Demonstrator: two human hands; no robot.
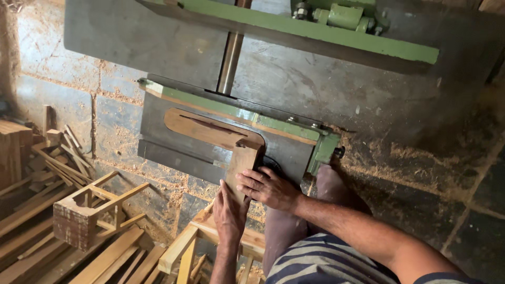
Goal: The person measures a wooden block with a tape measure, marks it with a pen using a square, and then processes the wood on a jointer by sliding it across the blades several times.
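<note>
A grey and green saw table [173, 134] stood over the dusty stone floor [415, 173]. On its near edge lay a short wooden board [241, 165]; the right hand [267, 188] pressed flat on it with fingers spread, while the left hand [229, 212] lay flat against its near end, fingers together.

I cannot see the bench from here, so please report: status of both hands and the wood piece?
Left hand and right hand both flat on wood piece, no closed grip. Piece lies on grey saw table beside wooden insert. Nothing in the way.
</note>
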